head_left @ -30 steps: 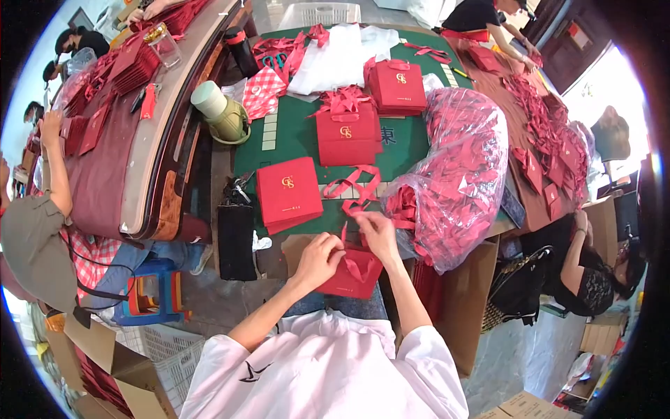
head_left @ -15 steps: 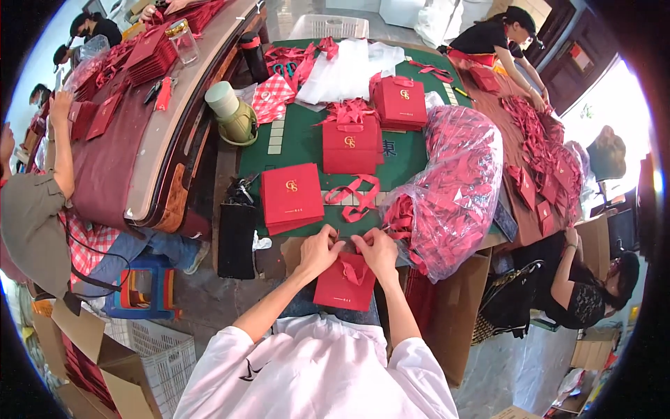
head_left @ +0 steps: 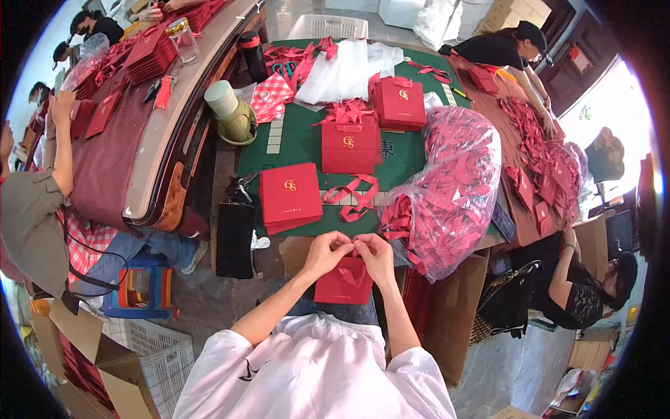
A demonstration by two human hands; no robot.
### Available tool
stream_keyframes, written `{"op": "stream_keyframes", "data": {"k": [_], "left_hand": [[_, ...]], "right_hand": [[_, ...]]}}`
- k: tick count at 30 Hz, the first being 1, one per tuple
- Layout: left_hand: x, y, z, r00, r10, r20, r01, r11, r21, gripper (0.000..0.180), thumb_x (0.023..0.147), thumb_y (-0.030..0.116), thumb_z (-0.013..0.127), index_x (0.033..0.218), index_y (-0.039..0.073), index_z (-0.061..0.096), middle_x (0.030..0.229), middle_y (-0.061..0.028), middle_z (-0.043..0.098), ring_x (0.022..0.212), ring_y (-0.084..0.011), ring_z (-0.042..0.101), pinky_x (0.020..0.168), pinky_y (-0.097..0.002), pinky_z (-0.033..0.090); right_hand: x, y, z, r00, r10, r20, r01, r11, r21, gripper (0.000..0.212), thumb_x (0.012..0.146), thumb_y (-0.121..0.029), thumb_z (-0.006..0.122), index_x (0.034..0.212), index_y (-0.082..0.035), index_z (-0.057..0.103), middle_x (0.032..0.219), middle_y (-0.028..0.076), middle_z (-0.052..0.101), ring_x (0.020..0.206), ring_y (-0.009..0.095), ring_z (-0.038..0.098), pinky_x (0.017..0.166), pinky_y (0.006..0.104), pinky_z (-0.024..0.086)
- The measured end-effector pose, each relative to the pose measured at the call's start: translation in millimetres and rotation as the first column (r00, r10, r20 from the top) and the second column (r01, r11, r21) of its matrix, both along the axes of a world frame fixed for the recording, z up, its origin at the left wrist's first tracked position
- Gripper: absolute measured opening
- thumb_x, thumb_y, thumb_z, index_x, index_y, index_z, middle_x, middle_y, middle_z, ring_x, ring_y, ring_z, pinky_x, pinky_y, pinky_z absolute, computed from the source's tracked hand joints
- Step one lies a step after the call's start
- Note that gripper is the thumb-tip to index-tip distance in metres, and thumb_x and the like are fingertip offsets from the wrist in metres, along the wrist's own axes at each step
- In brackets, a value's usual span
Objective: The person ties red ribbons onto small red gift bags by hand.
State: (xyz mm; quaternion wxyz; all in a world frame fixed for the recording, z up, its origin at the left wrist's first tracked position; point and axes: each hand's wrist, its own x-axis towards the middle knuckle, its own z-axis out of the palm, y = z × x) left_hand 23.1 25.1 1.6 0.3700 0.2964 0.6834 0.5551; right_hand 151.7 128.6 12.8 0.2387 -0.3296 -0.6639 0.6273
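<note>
Just past my lap, a small red paper gift bag (head_left: 342, 290) hangs beneath my two hands. My left hand (head_left: 326, 254) is closed in a pinch at the bag's top, on the red ribbon (head_left: 354, 250) that shows between my fingers. Close beside it, my right hand (head_left: 375, 258) pinches the same ribbon, the fingertips nearly touching. A ribbon loop crosses the bag's front. Ahead on the green table (head_left: 279, 244) lie a stack of flat red bags (head_left: 290, 194) and a loose ribbon loop (head_left: 357, 199). My fingers partly hide the bag's top edge.
A clear plastic sack of red ribbons (head_left: 453, 195) bulges at the right. Finished-looking bags (head_left: 349, 148) with ribbons stand farther back. A green flask (head_left: 230, 115) sits left, near a black bottle (head_left: 252, 56). An open carton (head_left: 453, 314) is below right. Several people work at side tables.
My hands have drawn closer together, fingertips now nearly meeting over the ribbon. The bag has shifted slightly upward. At the far right table, a person has bent lower with the arms reaching forward.
</note>
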Motion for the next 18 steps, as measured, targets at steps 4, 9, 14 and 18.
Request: {"op": "stream_keyframes", "data": {"k": [4, 9, 14, 18], "left_hand": [[-2, -2, -1, 0.981, -0.041, 0.188, 0.029, 0.997, 0.066, 0.016, 0.086, 0.015, 0.076, 0.093, 0.002, 0.072, 0.085, -0.0035, 0.073, 0.076, -0.0071, 0.063, 0.07, -0.0239, 0.05], [-6, -3, 5, 0.924, -0.112, 0.366, 0.093, 0.993, 0.07, 0.012, 0.087, 0.011, 0.075, 0.093, 0.001, 0.073, 0.086, -0.0036, 0.072, 0.074, -0.0075, 0.063, 0.069, -0.0228, 0.05], [-9, -4, 4, 0.881, -0.158, 0.446, 0.135, 0.987, 0.083, 0.011, 0.088, 0.011, 0.075, 0.093, 0.001, 0.073, 0.084, -0.0021, 0.071, 0.074, -0.007, 0.062, 0.068, -0.0219, 0.049], [-3, -6, 9, 0.895, -0.151, 0.419, 0.115, 0.987, 0.109, 0.021, 0.088, 0.012, 0.076, 0.104, 0.001, 0.07, 0.094, -0.0033, 0.07, 0.082, -0.0089, 0.064, 0.074, -0.0238, 0.051]], "right_hand": [[5, 4, 9, 0.997, 0.066, -0.032, -0.07, 0.987, -0.142, 0.012, 0.094, -0.006, 0.065, 0.102, 0.002, 0.069, 0.083, 0.001, 0.068, 0.075, 0.008, 0.062, 0.07, 0.0224, 0.05], [10, 12, 21, 0.987, 0.153, -0.042, -0.159, 0.96, -0.232, 0.012, 0.095, -0.007, 0.066, 0.103, 0.002, 0.069, 0.086, 0.0, 0.067, 0.078, 0.007, 0.061, 0.072, 0.0215, 0.049], [9, 12, 24, 0.977, 0.205, -0.061, -0.212, 0.967, -0.141, 0.011, 0.095, -0.007, 0.065, 0.1, 0.002, 0.067, 0.089, 0.001, 0.067, 0.079, 0.006, 0.059, 0.072, 0.0218, 0.048], [5, 12, 22, 0.98, 0.151, -0.133, -0.182, 0.947, -0.265, 0.011, 0.097, -0.011, 0.062, 0.097, 0.0, 0.065, 0.087, -0.001, 0.065, 0.077, 0.005, 0.058, 0.072, 0.0217, 0.047]]}}
